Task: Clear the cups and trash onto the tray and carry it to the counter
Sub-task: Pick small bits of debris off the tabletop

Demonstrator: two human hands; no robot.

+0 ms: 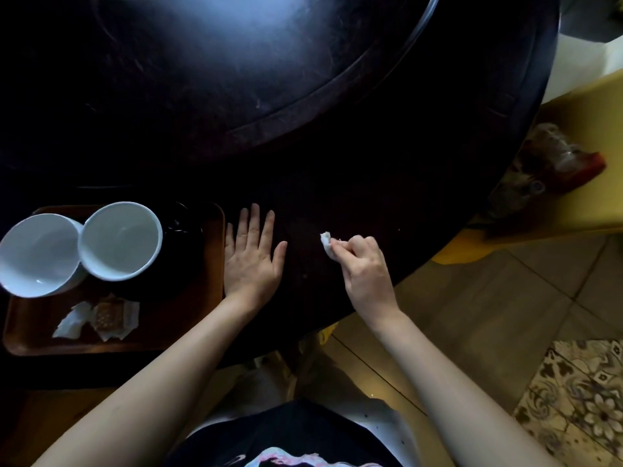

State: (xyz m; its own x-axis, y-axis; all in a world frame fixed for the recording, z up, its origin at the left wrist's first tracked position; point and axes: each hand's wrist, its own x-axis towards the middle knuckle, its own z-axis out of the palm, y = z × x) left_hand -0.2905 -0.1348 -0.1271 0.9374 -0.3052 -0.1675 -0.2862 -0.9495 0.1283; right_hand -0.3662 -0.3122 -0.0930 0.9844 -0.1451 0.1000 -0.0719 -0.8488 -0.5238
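White cups [119,241] and wrappers [101,320] are sitting on tray [188,332]. Right hand [362,267] fingers [337,244] are pinching last scrap [325,241]; left hand [251,257] is lying flat, fingers apart, on tabletop [337,146]. Carrying is pending.

Glossy white ceramic cups [121,241]; wooden tray [212,264]; dark polished table [303,96].

2 cups [81,247] on tray [188,328]

Bare forearms; dark top [286,433] with a seemingly pink-white print.
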